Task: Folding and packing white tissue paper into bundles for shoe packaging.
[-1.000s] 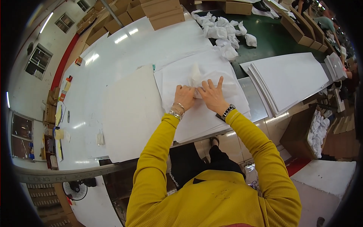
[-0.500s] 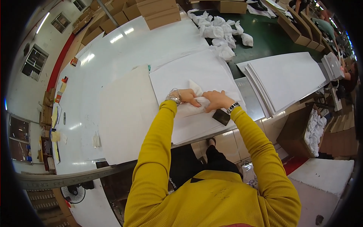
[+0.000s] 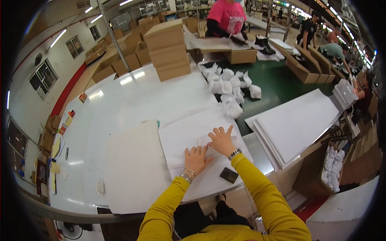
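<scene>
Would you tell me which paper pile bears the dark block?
The middle pile, beneath the left hand and right hand, unlike the cream left pile and right pile.

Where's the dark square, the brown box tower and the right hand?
Dark square (image 3: 228, 175): head view, middle of its top face.
Brown box tower (image 3: 169, 57): head view, side of its middle box.
Right hand (image 3: 222, 141): head view, back of the hand.

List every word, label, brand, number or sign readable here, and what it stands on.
Pink T-shirt: print on the chest, too small and blurred to read.
Stacked brown cartons: no readable text.
White paper sheets under the left hand: no lettering visible.
</scene>
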A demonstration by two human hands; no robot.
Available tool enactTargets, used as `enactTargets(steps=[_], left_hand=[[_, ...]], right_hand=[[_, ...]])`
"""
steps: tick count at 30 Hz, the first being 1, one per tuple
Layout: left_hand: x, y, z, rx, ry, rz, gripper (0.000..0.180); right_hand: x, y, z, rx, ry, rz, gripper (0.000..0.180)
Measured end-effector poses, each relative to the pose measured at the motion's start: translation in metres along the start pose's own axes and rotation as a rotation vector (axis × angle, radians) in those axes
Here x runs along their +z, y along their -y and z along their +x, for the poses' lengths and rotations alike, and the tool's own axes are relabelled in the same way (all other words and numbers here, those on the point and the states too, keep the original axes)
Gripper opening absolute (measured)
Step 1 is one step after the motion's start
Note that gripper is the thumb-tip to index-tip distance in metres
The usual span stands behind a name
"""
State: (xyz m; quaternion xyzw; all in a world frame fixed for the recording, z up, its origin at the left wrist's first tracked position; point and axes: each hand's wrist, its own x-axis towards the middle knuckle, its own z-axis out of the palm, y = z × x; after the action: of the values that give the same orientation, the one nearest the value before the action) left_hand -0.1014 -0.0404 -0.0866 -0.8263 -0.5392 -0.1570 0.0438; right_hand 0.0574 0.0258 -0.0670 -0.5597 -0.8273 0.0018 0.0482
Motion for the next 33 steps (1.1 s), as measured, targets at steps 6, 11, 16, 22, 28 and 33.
enactTargets(steps=[6, 11, 16, 22, 28, 33], left_hand=[[0.019, 0.044, 0.079, -0.212, -0.101, 0.016, 0.026], [0.02, 0.035, 0.059, 0.404, -0.309, -0.031, 0.037], [0.013, 0.037, 0.056, -0.021, -0.004, 0.03, 0.073], [-0.025, -0.009, 0.033, -0.26, 0.339, -1.249, 0.056], [-0.06, -0.088, -0.107, -0.495, 0.769, -1.8, 0.04], [-0.055, -0.084, -0.144, -0.593, 0.677, -1.989, 0.04]], right_hand=[[-0.018, 0.001, -0.042, 0.014, -0.471, 0.268, 0.032], [-0.024, -0.021, -0.109, 0.147, -0.481, 0.392, 0.025], [-0.028, -0.021, -0.146, 0.231, -0.476, 0.708, 0.019], [-0.046, 0.004, -0.17, 0.3, -0.476, 1.054, 0.032], [-0.042, 0.043, -0.197, 0.292, -0.01, 2.082, 0.035], [-0.025, 0.059, -0.207, -0.01, -0.416, 1.106, 0.033]])
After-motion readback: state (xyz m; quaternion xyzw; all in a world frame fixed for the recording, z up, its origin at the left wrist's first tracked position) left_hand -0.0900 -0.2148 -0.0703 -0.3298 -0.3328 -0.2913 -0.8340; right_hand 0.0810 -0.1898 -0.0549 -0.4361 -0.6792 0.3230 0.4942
